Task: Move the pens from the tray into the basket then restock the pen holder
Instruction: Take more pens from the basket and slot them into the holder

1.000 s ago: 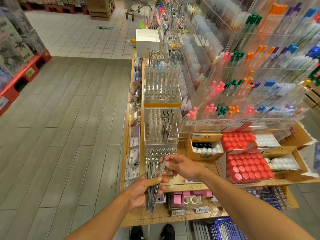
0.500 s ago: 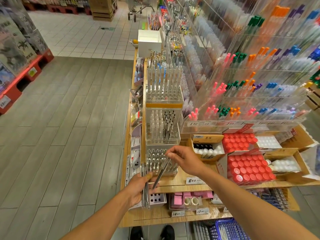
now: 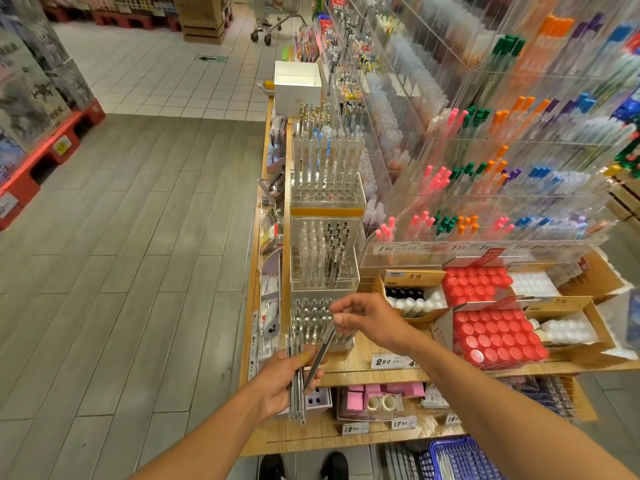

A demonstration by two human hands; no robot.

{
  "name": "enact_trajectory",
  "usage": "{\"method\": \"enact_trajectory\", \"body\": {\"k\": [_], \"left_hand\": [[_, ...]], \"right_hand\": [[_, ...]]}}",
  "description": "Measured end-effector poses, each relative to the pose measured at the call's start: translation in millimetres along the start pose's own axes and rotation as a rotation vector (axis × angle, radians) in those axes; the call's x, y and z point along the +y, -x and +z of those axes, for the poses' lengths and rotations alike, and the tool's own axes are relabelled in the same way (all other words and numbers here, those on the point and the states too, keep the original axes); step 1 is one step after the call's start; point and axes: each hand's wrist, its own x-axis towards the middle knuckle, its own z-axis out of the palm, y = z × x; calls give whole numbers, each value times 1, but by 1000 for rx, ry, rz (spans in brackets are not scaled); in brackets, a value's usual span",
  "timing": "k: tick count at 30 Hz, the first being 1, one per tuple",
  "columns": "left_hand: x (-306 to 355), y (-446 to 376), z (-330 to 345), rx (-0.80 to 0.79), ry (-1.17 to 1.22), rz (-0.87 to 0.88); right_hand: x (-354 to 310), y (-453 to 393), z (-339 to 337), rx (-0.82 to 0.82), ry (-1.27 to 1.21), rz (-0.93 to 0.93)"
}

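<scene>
My left hand (image 3: 280,384) grips a bundle of slim silver-and-clear pens (image 3: 296,396), held upright below the shelf edge. My right hand (image 3: 369,318) pinches the top of a single pen (image 3: 320,356), which slants down towards the bundle. Just behind both hands stands a clear acrylic pen holder (image 3: 313,322) with rows of holes, its front block holding several pens. Taller tiers of the holder (image 3: 323,261) rise behind it with more pens. The blue basket (image 3: 457,460) shows at the bottom edge, below the shelf.
Cardboard boxes of red-capped bottles (image 3: 491,337) and white-capped bottles (image 3: 415,303) sit right of the holder. Acrylic racks of coloured pens (image 3: 485,174) fill the upper right. A wooden lower shelf (image 3: 346,434) carries pink items. Grey floor lies to the left; my shoes (image 3: 304,465) stand below.
My right hand has drawn one pen out of the bundle and lifted it up towards the holder. The left hand with the bundle has shifted slightly lower and left.
</scene>
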Motion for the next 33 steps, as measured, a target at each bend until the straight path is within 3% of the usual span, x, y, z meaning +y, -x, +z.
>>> {"method": "enact_trajectory", "body": {"k": [6, 13, 17, 27, 33], "left_hand": [[0, -1, -4, 27, 58, -15], [-8, -2, -10, 119, 8, -31], [-7, -2, -9, 126, -22, -13], [-6, 1, -11, 146, -5, 33], [-5, 1, -9, 113, -34, 33]], "right_hand": [[-5, 0, -9, 46, 15, -42], [-7, -3, -1, 141, 624, -210], [7, -8, 10, 182, 779, -240], [28, -13, 20, 145, 937, -265], [34, -18, 30, 83, 1133, -395]]}}
